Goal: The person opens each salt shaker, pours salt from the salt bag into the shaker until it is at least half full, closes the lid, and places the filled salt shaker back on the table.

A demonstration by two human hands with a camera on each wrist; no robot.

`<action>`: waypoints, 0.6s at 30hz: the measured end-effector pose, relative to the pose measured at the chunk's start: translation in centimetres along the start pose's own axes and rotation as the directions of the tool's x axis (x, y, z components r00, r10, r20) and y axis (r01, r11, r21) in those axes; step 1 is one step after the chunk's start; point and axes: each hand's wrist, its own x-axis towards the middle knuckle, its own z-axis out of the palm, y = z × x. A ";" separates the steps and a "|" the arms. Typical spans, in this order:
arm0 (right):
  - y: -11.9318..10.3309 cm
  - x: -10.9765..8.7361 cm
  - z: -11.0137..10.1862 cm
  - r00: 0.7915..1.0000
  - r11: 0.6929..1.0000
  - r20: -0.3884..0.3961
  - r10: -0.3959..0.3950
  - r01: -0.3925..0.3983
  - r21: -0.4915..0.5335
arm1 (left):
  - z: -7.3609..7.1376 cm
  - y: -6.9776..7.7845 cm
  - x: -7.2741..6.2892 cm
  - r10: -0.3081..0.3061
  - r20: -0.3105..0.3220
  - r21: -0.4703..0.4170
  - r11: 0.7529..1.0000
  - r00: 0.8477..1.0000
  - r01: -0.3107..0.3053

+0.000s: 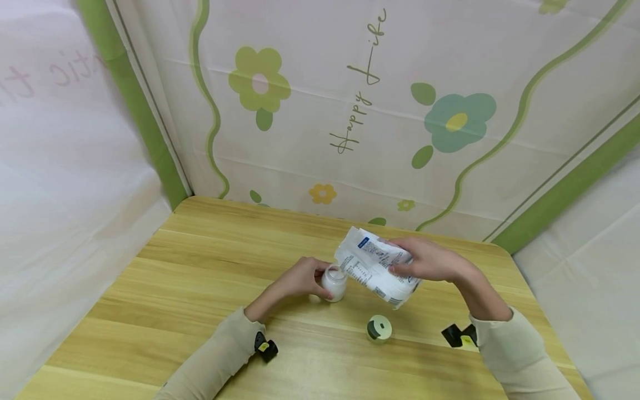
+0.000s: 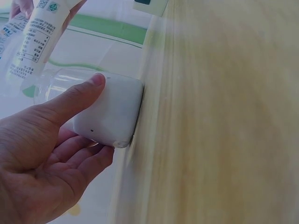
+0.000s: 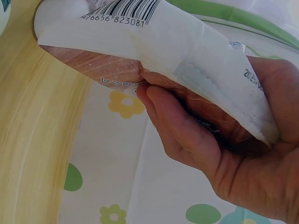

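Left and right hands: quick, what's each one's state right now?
Left hand: closed, holding a transparent round jar with white contents.
Right hand: closed, holding a white printed flexible packet.

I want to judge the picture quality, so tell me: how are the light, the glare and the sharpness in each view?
Head view: bright, pale sheen on the table, most print on the bag too small to read; left wrist view: dimmer, hazy, wood grain soft; right wrist view: also dim, but most digits under the barcode readable.
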 end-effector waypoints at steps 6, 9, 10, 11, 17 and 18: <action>0.0 0.0 0.0 1.000 1.000 0.002 -0.009 0.009 0.001 | 0.0 0.0 0.0 0.007 0.005 0.004 1.000 1.000 -0.007; 0.0 0.0 0.0 1.000 1.000 0.001 -0.013 0.013 0.002 | 0.0 -0.1 0.0 0.011 0.006 0.009 1.000 1.000 -0.011; 0.0 0.0 0.0 1.000 1.000 0.001 -0.015 0.015 0.001 | 0.0 -0.1 0.0 0.012 0.007 0.011 1.000 1.000 -0.013; 0.1 0.0 0.0 1.000 1.000 0.001 -0.017 0.017 0.000 | 0.0 -0.2 0.0 0.013 0.007 0.013 1.000 1.000 -0.013; 0.1 0.0 0.0 1.000 1.000 -0.003 -0.021 0.021 -0.003 | 0.0 -0.3 0.0 0.021 0.006 0.018 1.000 1.000 -0.021; 0.1 0.1 0.0 1.000 1.000 -0.003 -0.019 0.019 -0.003 | 0.0 -0.3 0.0 0.022 0.007 0.020 1.000 1.000 -0.022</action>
